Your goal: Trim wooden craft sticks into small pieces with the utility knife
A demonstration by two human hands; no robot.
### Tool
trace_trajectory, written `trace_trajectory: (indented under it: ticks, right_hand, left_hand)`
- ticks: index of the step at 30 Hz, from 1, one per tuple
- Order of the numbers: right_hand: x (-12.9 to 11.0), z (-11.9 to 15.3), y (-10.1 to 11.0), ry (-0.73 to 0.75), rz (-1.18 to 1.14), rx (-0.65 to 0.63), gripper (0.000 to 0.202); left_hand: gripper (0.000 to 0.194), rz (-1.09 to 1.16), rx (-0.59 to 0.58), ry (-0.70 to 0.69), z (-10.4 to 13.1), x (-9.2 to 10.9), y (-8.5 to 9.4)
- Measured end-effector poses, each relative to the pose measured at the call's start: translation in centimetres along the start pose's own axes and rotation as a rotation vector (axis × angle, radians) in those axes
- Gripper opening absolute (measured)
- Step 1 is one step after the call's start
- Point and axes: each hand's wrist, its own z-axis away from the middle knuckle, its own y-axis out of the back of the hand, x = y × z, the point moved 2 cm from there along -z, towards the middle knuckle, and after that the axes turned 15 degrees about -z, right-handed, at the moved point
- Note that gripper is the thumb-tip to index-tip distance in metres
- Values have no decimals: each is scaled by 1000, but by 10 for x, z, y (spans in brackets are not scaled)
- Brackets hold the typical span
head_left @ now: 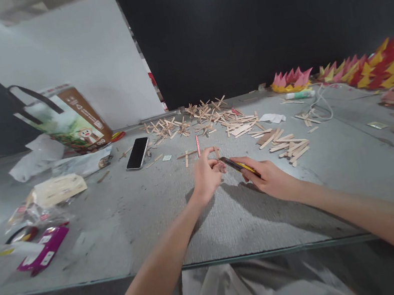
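Observation:
My left hand (207, 173) is closed on a short wooden craft stick (217, 153), which stands up between its fingers above the table. In my right hand (269, 178) is a black and yellow utility knife (242, 165). Its tip points left and reaches the stick near my left fingers; whether the blade touches the wood I cannot tell. Just beyond my left hand lie a red and white strip (198, 146) and two crossed sticks (186, 156). Past my right hand is a loose pile of craft sticks (290, 146).
Joined stick crosses (205, 110) heap up at the back. A phone (137, 153), a paper bag (70, 121) and a purple packet (44, 249) are on the left. Folded-paper pieces (377, 67), a glue stick (300, 94) and a white cable (321, 107) lie on the right.

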Motion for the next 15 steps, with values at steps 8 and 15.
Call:
trace_trajectory:
  ticks: [8,15]
  right_hand:
    - [3,0,0,-18,-42,-11,44]
    - [4,-1,-1,-46,-133,-17,47]
  left_hand:
    - [42,-23,11,-27,0,0,0]
    - [43,23,4,-7,-1,0,0]
